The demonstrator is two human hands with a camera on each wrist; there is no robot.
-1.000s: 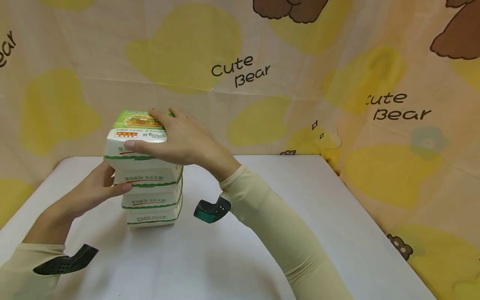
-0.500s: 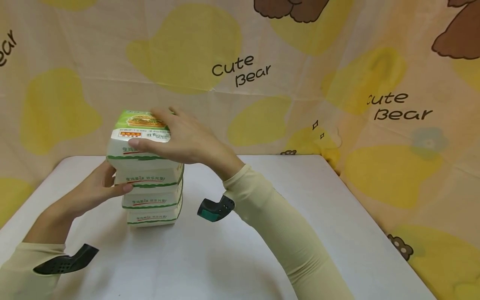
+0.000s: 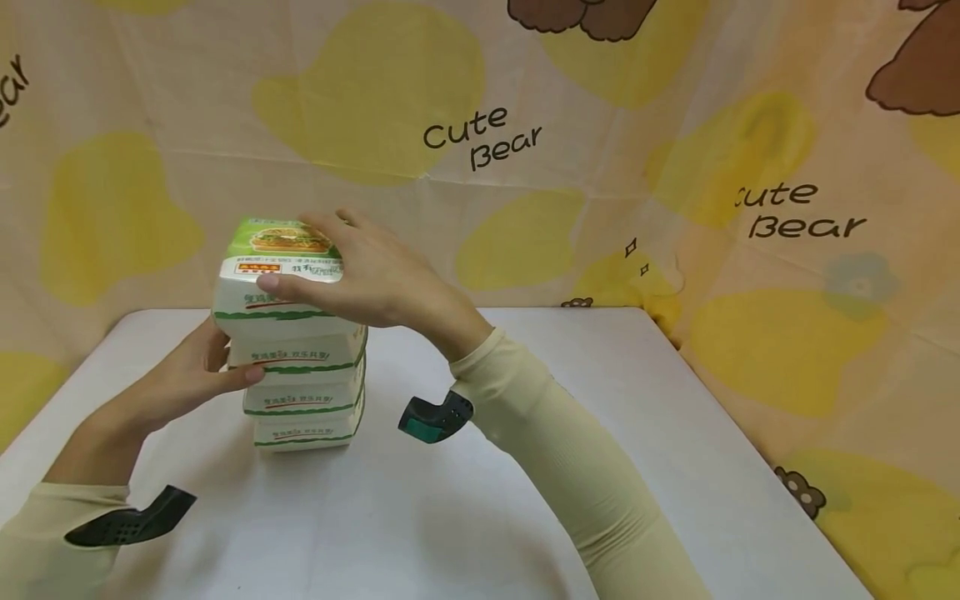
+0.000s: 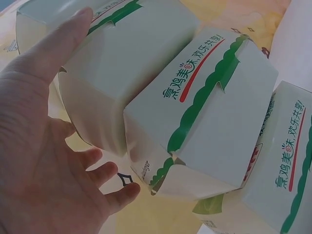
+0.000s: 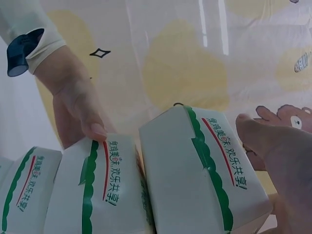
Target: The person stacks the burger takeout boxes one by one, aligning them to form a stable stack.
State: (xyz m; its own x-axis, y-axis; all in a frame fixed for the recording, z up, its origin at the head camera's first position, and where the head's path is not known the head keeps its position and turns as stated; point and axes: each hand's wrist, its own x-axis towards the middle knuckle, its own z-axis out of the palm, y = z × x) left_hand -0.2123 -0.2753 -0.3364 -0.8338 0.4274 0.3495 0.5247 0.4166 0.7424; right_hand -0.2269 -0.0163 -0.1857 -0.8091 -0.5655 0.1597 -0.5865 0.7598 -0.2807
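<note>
Several white and green cardboard burger boxes stand in one stack left of the middle in the head view. The top burger box (image 3: 281, 283) has a burger picture on its green lid. My right hand (image 3: 375, 279) grips it from above on the right, thumb along its front and fingers over the back edge. One level down, the second burger box (image 3: 296, 354) has my left hand (image 3: 180, 375) round its left side. The left thumb lies across its front, as the right wrist view also shows. A lower burger box (image 3: 307, 402) sits beneath, and the bottom burger box (image 3: 300, 435) rests on the table.
The white table (image 3: 465, 483) reaches back to a yellow patterned cloth (image 3: 510, 242) hung behind the stack. Black wrist devices (image 3: 435, 417) hang on both sleeves. The stack leans slightly left toward its top.
The top box and my right hand have shifted slightly to the right, mostly in the first half second. My left hand and the lower boxes have stayed in place.
</note>
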